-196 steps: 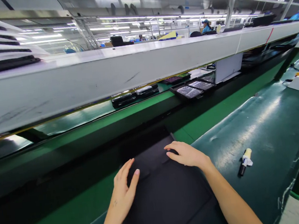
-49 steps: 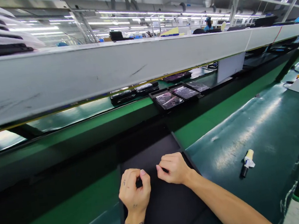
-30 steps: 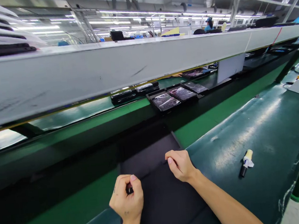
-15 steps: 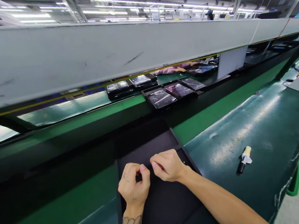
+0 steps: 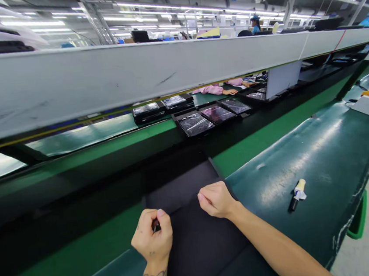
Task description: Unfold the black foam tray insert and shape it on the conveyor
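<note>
A black tray (image 5: 199, 246) with a low rim and a crosswise divider lies in front of me, partly over the green surface. My left hand (image 5: 152, 234) is closed in a fist above the tray's left edge, thumb on top, with a small dark gap inside the curl. Above the right half of the tray, my right hand (image 5: 216, 200) is also closed, its fingers bent in and the thumb pressed against them. Whatever either hand may hold is hidden. The two fists are apart from each other.
A small black-and-yellow bottle (image 5: 298, 195) wrapped in white lies on the green bench (image 5: 275, 181). Beyond, a black tray holds film-covered screens (image 5: 216, 113). A long grey panel (image 5: 131, 69) crosses above. Another person's pink sleeves (image 5: 210, 90) and hands show underneath.
My hands have moved apart: the left fist went left and slightly down, the right fist went right. Both remain closed. The view has tilted up slightly.
</note>
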The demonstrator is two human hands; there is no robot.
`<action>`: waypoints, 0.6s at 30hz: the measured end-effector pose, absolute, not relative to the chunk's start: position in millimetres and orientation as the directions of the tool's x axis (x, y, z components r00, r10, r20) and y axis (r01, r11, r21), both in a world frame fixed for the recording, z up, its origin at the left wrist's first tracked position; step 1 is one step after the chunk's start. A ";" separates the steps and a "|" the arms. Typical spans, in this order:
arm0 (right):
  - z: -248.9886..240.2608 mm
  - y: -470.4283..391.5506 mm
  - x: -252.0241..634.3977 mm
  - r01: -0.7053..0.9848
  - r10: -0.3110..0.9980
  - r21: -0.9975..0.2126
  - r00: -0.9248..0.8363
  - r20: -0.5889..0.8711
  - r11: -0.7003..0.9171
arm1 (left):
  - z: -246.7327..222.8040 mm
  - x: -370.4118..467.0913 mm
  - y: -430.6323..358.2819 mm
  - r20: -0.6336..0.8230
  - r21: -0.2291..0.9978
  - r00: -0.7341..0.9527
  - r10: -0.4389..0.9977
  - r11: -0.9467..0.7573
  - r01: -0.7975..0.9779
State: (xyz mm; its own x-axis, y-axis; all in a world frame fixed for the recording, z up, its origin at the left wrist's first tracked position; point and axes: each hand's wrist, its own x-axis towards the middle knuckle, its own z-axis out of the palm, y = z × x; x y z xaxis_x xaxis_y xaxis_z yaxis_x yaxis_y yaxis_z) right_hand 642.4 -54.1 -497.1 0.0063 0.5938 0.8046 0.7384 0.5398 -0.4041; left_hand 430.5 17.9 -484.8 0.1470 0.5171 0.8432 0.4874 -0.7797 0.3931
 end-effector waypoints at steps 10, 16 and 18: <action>-494.5 -43.4 620.2 0.766 0.577 -0.376 0.008 0.817 0.522 | -477.0 444.5 11.2 0.879 0.317 0.194 0.436 -0.837 0.447; -497.5 -32.5 614.6 0.762 0.578 -0.353 -0.035 0.815 0.543 | -480.7 456.7 17.4 0.869 0.288 0.308 0.388 -0.901 0.325; -499.3 -31.1 617.2 0.763 0.587 -0.355 -0.039 0.809 0.540 | -484.0 457.8 19.0 0.860 0.303 0.314 0.403 -0.897 0.322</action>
